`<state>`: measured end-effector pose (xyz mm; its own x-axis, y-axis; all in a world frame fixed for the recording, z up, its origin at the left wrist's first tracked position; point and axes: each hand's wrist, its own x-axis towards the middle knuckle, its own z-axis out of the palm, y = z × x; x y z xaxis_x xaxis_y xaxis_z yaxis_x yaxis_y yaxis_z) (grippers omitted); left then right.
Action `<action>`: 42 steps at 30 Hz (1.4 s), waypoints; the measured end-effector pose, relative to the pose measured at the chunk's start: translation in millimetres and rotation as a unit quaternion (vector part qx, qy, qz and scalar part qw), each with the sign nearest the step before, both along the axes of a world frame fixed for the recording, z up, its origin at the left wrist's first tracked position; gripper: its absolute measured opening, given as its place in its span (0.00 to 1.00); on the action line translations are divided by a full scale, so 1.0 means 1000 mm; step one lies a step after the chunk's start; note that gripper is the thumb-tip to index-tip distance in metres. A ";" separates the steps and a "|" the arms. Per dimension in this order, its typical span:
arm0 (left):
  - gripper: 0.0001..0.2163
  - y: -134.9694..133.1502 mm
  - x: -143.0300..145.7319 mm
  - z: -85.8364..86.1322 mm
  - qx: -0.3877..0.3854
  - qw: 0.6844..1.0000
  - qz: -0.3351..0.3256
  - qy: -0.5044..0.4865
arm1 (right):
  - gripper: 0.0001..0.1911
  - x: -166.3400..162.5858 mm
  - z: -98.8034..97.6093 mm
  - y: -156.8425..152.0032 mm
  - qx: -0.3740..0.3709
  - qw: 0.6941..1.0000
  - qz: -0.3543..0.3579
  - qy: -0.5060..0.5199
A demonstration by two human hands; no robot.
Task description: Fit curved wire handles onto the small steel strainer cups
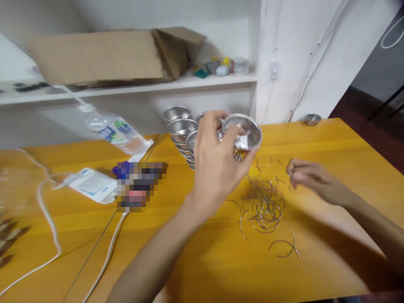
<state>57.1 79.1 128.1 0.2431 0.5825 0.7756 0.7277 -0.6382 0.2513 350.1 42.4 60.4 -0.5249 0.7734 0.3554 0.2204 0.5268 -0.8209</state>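
Observation:
My left hand (213,162) is raised over the table, closed around a small perforated metal cup (252,130). The cup is tilted so its mouth faces me, and something white (242,142) shows inside it by my fingers. My right hand (306,176) hovers at the right of a loose pile of curved metal wires (267,210), its fingers curled together. A thin wire end shows beside those fingertips; whether they grip it is unclear. Behind my left hand stand stacks of similar perforated cups (182,128), partly hidden by the hand.
One more metal cup (313,119) sits at the table's far right edge. On the left are a plastic bottle (118,132), a white box-like device (93,185) and white cables (47,210). A cardboard box (104,57) lies on the shelf (227,80) above.

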 end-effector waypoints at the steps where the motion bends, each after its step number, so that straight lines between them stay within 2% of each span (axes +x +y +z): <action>1: 0.12 0.014 0.001 0.009 -0.013 1.000 0.011 0.015 | 0.23 0.002 -0.010 -0.001 0.042 0.994 -0.004 -0.097; 4: 0.10 0.052 0.007 0.020 -0.054 0.995 0.058 0.066 | 0.25 0.001 -0.041 -0.005 0.154 0.947 0.017 -0.282; 6: 0.11 0.064 0.013 0.016 -0.079 0.988 0.094 0.096 | 0.27 0.006 -0.049 0.001 0.197 0.923 0.005 -0.330; 7: 0.11 0.067 0.015 0.012 -0.086 0.985 0.107 0.103 | 0.28 0.012 -0.049 0.010 0.204 0.920 -0.018 -0.333; 9: 0.12 0.067 0.018 0.003 -0.084 0.983 0.121 0.106 | 0.27 0.037 -0.043 0.040 0.185 0.928 -0.093 -0.309; 11: 0.13 0.066 0.017 -0.006 -0.069 0.983 0.131 0.107 | 0.25 0.073 -0.036 0.083 0.123 0.932 -0.191 -0.283; 12: 0.14 0.066 0.016 -0.009 -0.060 0.983 0.136 0.110 | 0.24 0.093 -0.035 0.107 0.094 0.914 -0.255 -0.301; 14: 0.15 0.067 0.015 -0.013 -0.044 0.981 0.148 0.115 | 0.19 0.129 -0.037 0.150 0.070 0.844 -0.406 -0.344; 15: 0.15 0.067 0.015 -0.014 -0.039 0.981 0.150 0.120 | 0.21 0.143 -0.040 0.169 0.062 0.812 -0.454 -0.361; 17: 0.15 0.066 0.016 -0.010 -0.031 0.979 0.150 0.132 | 0.28 0.163 -0.047 0.196 0.042 0.786 -0.474 -0.395; 20: 0.13 0.055 0.019 0.005 -0.004 0.981 0.128 0.148 | 0.35 0.174 -0.051 0.216 0.018 0.791 -0.434 -0.431; 23: 0.10 0.031 0.024 0.015 0.045 0.987 0.069 0.141 | 0.27 0.176 -0.043 0.218 0.032 0.794 -0.398 -0.458; 26: 0.11 0.008 0.033 0.001 0.035 0.990 -0.025 0.132 | 0.26 0.163 -0.029 0.205 0.082 0.811 -0.351 -0.461; 29: 0.20 -0.003 0.046 -0.035 -0.059 0.985 -0.085 0.137 | 0.17 0.118 -0.015 0.166 0.122 0.872 -0.330 -0.340; 30: 0.27 -0.003 0.050 -0.049 -0.096 0.981 -0.099 0.134 | 0.16 0.096 -0.010 0.146 0.093 0.910 -0.279 -0.292; 32: 0.39 -0.001 0.054 -0.072 -0.152 0.974 -0.130 0.107 | 0.17 0.050 0.001 0.101 0.070 0.959 -0.185 -0.203; 34: 0.40 0.000 0.054 -0.085 -0.174 0.970 -0.159 0.062 | 0.19 0.010 0.012 0.059 0.133 0.965 -0.101 -0.203; 37: 0.35 -0.009 0.043 -0.085 -0.170 0.967 -0.191 0.000 | 0.19 -0.025 0.028 0.021 0.199 0.954 -0.039 -0.220; 42: 0.32 -0.034 0.021 -0.067 -0.156 0.960 -0.227 -0.056 | 0.19 -0.033 0.037 0.013 0.210 0.963 0.070 -0.154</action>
<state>78.3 45.3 61.1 0.4521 0.6448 0.6163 0.3490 -0.7638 0.5430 317.0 55.1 97.2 -0.7440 0.5096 0.4321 0.3229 0.8404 -0.4352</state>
